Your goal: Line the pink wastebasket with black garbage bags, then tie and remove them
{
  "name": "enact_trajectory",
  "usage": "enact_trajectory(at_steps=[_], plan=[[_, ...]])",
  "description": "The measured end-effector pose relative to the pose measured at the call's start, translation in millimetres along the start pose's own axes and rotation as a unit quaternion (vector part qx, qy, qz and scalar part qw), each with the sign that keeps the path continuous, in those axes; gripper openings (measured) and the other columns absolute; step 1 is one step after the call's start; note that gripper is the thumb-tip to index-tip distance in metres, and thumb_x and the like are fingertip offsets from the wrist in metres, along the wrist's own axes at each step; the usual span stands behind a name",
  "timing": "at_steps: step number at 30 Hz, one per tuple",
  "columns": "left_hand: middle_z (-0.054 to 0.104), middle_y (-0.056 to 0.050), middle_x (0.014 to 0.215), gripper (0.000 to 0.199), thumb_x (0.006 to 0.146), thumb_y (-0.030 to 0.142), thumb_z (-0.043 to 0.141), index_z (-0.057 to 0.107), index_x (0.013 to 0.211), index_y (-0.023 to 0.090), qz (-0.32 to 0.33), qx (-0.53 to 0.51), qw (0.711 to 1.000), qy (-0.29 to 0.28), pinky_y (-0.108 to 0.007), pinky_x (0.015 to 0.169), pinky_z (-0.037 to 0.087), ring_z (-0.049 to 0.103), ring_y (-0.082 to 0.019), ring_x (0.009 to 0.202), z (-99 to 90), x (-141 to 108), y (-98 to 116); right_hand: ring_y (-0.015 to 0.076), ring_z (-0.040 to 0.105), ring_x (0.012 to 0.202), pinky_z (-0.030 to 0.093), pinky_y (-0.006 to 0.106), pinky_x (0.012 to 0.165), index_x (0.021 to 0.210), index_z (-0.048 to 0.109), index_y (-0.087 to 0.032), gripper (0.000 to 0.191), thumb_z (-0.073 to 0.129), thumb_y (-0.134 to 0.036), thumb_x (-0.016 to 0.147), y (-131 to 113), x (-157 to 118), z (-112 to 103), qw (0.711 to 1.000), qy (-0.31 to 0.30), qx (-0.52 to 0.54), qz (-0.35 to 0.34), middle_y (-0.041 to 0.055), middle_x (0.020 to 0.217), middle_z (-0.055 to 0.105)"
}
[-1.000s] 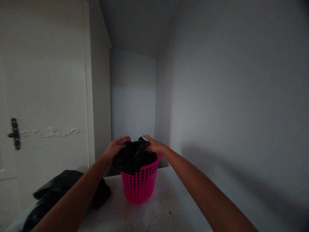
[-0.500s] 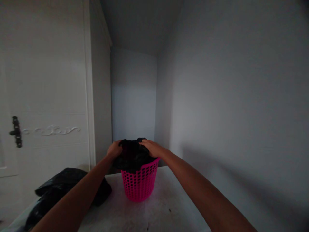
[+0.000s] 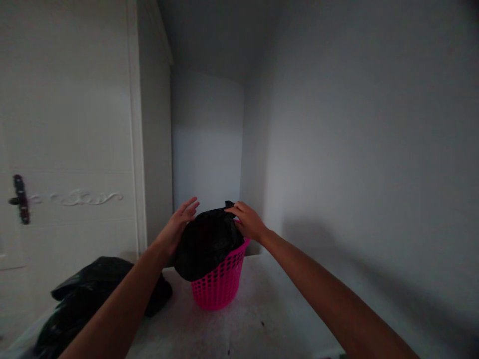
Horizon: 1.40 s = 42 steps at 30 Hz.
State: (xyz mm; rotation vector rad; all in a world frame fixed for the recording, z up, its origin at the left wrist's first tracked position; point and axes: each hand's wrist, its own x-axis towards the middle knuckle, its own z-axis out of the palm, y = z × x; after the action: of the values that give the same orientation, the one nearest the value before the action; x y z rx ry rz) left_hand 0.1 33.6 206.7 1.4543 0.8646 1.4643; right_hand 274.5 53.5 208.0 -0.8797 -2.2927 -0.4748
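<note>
A pink perforated basket (image 3: 217,288) stands upright on the white tabletop. A black plastic bag (image 3: 209,242) lines it, its mouth spread wide and its edge draped over the near left part of the rim. At the far right of the mouth, my right hand (image 3: 249,222) pinches the bag's edge between thumb and fingers. My left hand (image 3: 177,227) is at the left side of the bag, fingers stretched out and apart, its palm side close against the plastic; whether it touches is hard to see.
More black plastic bags (image 3: 93,279) lie in a heap on the table's left, partly behind my left forearm. The white table (image 3: 258,309) carries small dark specks. A white door (image 3: 75,124) with a dark handle (image 3: 21,199) is at left, a pale wall (image 3: 355,149) at right.
My left hand has let go of the bag's edge and opened. The bag's mouth has spread wider and hangs lower over the near left rim. My right hand has risen slightly, to the right.
</note>
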Motion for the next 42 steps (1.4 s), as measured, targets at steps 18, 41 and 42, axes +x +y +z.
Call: enact_trajectory(at_steps=[18, 41, 42], plan=[[0.075, -0.01, 0.128, 0.038, 0.091, 0.039, 0.067, 0.068, 0.126, 0.026, 0.151, 0.164, 0.975, 0.0, -0.042, 0.104, 0.056, 0.072, -0.028, 0.115, 27.4, -83.5, 7.8, 0.0257, 0.067, 0.111, 0.055, 0.04, 0.098, 0.147, 0.056, -0.029, 0.07, 0.082, -0.032, 0.082, -52.7, 8.9, 16.3, 0.971, -0.082, 0.224, 0.007, 0.0083, 0.128, 0.067], [0.074, -0.001, 0.087, 0.052, 0.084, 0.072, 0.071, 0.066, 0.108, 0.026, 0.0, -0.208, 0.962, 0.178, -0.036, 0.087, 0.064, 0.076, -0.023, 0.092, 9.1, -45.6, -14.9, 0.016, 0.068, 0.082, 0.059, 0.03, 0.079, 0.095, 0.071, -0.02, 0.044, 0.069, -0.063, 0.087, -9.1, 33.6, 6.4, 0.809, 0.04, 0.493, 0.316, 0.0056, 0.093, 0.073], [0.072, 0.001, 0.082, 0.053, 0.082, 0.072, 0.073, 0.065, 0.108, 0.026, 0.016, -0.206, 0.965, 0.16, -0.034, 0.086, 0.064, 0.075, -0.02, 0.087, 8.4, -49.3, -15.0, 0.0165, 0.068, 0.082, 0.059, 0.03, 0.077, 0.095, 0.068, -0.02, 0.046, 0.066, -0.066, 0.089, -6.0, 36.3, 10.8, 0.805, 0.08, 0.473, 0.348, 0.006, 0.093, 0.072]])
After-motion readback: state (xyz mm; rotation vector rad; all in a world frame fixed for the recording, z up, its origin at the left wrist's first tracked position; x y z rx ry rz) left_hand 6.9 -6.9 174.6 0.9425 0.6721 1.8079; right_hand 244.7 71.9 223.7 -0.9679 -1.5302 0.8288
